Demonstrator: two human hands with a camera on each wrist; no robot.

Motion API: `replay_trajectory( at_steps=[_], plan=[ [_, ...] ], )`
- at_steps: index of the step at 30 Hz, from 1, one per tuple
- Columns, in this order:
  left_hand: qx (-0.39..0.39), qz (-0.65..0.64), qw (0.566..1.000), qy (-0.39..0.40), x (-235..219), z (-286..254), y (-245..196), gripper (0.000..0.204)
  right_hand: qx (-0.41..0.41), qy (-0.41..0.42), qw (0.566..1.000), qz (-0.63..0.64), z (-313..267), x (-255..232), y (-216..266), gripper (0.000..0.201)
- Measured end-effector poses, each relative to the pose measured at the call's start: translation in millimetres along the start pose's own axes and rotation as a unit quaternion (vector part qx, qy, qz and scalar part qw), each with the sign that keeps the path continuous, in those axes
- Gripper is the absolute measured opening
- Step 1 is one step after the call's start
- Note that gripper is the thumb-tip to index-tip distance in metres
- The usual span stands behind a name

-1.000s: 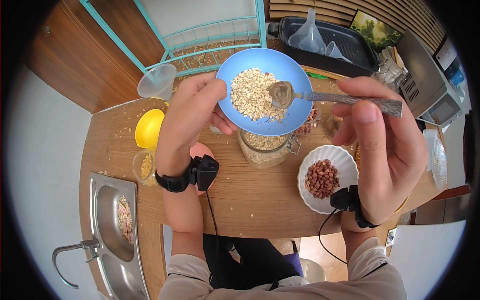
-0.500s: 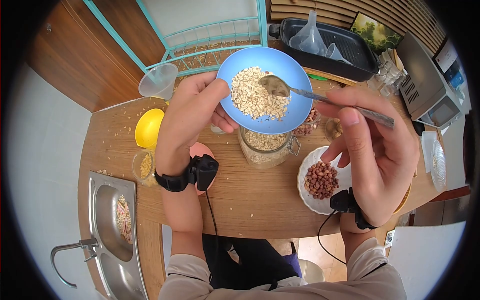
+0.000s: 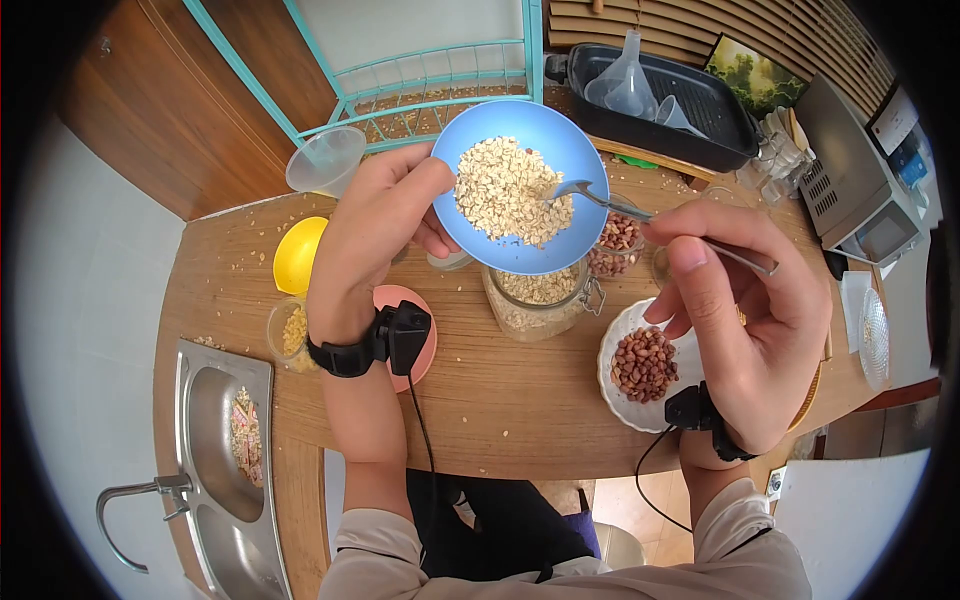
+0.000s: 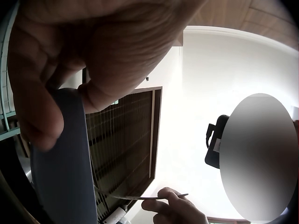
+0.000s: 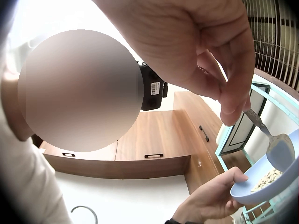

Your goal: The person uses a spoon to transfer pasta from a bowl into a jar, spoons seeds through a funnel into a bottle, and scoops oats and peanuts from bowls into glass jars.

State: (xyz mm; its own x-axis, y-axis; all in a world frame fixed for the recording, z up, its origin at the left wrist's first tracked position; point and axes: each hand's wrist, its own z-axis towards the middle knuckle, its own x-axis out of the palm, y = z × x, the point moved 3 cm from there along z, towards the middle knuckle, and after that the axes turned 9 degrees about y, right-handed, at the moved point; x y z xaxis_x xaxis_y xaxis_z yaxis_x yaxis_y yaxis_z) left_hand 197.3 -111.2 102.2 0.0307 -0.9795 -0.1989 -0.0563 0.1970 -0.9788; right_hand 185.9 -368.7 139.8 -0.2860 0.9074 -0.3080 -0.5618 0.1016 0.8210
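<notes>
My left hand (image 3: pixel 375 215) grips the rim of a blue bowl (image 3: pixel 585 155), thumb on the edge and the other fingers curled under it. Oats (image 3: pixel 510 185) lie in the bowl. My right hand (image 3: pixel 745 300) pinches the handle of a metal spoon (image 3: pixel 620 206) between thumb and fingers, and the spoon's head reaches from there over the right side of the oats; I cannot tell whether it touches them.

Between my hands, on the wooden table (image 3: pixel 500 400), a glass jar (image 3: pixel 535 315) with a wire clasp holds more oats, its top partly hidden by the bowl. Just left of my right hand and partly behind it, a white fluted dish (image 3: pixel 612 395) holds brown nuts (image 3: pixel 643 365). Another container of nuts (image 3: pixel 617 240) stands past the jar, under the spoon. A pink plate (image 3: pixel 424 362) lies partly under my left wrist. To the left of that hand sits a yellow bowl (image 3: pixel 298 255), and farther out that way is a steel sink (image 3: pixel 257 362).
</notes>
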Motion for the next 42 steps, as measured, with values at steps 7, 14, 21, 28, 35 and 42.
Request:
replay_trajectory(
  at_steps=[7, 14, 21, 28, 35, 42],
  plan=[
    [0.009, 0.005, 1.000, 0.014, -5.2, 0.1, 3.5, 0.035, 0.000, 0.001, 1.000, 0.014, -0.5, -0.1, 0.0, 0.014],
    [0.004, 0.018, 1.000, 0.010, -8.4, 1.3, 5.7, 0.032, 0.029, -0.012, 0.999, 0.011, -2.2, 1.9, -0.2, 0.018],
    [-0.001, 0.023, 1.000, -0.005, -9.5, 0.7, 6.3, 0.029, 0.034, -0.015, 0.999, -0.002, -2.1, 2.5, -1.1, 0.019],
    [0.000, 0.032, 0.999, -0.014, -11.4, 1.5, 7.5, 0.029, 0.034, 0.004, 0.998, -0.043, -4.1, 0.9, -1.3, 0.019],
    [0.008, 0.043, 0.999, -0.011, -12.9, 0.7, 6.2, 0.031, 0.051, 0.013, 0.996, -0.068, -4.0, -0.8, -0.5, 0.020],
    [0.012, 0.059, 0.998, -0.014, -13.0, 0.5, 5.6, 0.033, 0.056, 0.009, 0.996, -0.074, -4.7, -1.4, -0.7, 0.020]
  ],
)
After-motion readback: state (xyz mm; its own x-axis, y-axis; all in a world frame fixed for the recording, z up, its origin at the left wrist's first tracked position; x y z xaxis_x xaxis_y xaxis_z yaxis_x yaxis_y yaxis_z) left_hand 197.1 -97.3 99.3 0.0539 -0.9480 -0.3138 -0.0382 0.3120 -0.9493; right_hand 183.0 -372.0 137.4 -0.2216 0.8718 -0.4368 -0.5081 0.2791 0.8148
